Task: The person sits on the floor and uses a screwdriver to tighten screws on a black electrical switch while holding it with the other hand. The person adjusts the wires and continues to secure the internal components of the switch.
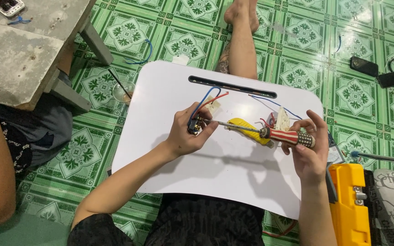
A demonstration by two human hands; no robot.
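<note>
We hold a small dark electrical part (195, 126) over the middle of the white lap tray (197, 173), pinched in our left hand (185, 134), fingers wrapped closely round it. A blue wire (204, 98) and a red wire (215, 96) loop up from it toward a small white connector (214, 106) lying on the tray just behind. Our right hand (307, 148) grips the striped handle of a screwdriver (270, 132), whose thin shaft runs leftward so that its tip meets the part.

To do this well, we judge that the blade should sit square in the screw and in line with it, the left fingers bracing the part hard so it cannot twist, and the wires kept out from under the tip.

Under the shaft lies a yellow tool (248, 129), and near our right fingers a white part (282, 119) with red and blue leads. As for containers, a small clear glass (123, 91) stands on the green tiled floor (297, 68) beside the tray with a thin stick in it; whether it holds anything else we cannot tell. A yellow case (348, 205) sits at our right, its contents hidden.
</note>
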